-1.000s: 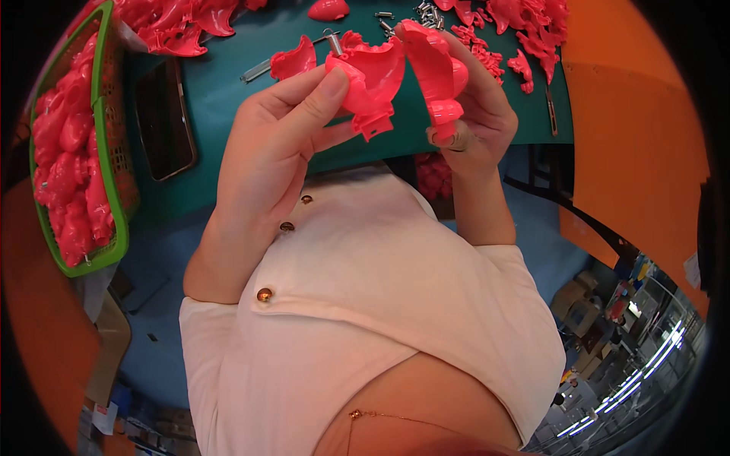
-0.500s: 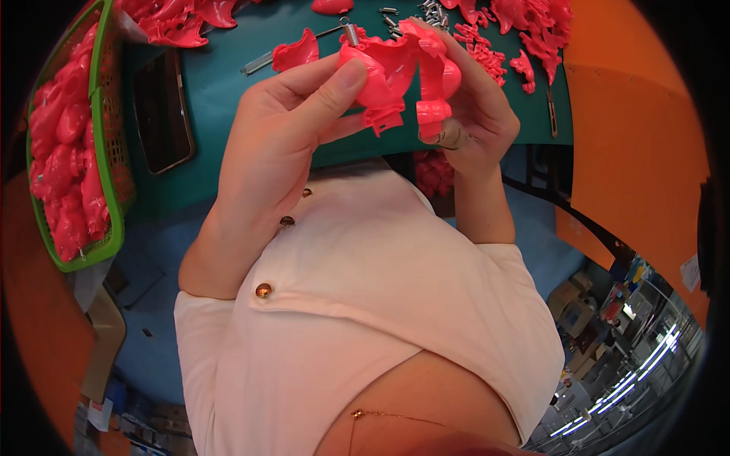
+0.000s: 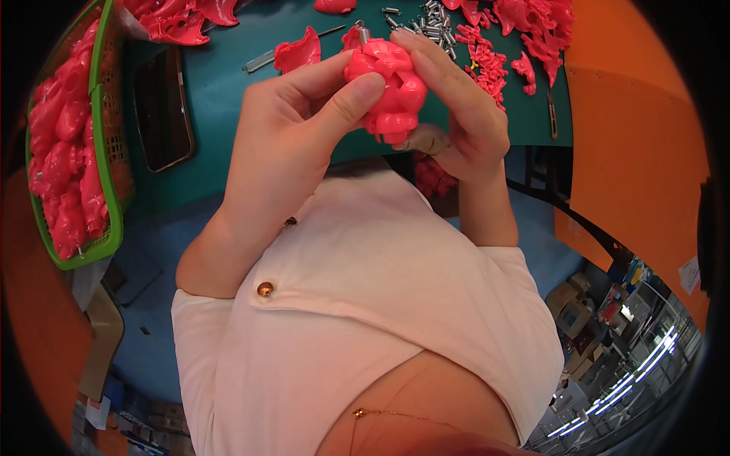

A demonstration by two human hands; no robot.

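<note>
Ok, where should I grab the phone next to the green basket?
Probably across the middle of the phone, pinching its two long edges. Come from above, leaning in from the right: it lies flat, and its left edge sits close to the green basket. The left hand is the nearer one, but it is holding the pink plastic part.

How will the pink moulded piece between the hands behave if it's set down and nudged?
The pink piece is probably stiff: no dent shows at the left hand's thumb. Its glossy surface may be slippery. Rounded bulges suggest rocking or rolling, though the coil spring projecting at its top could catch.
</note>
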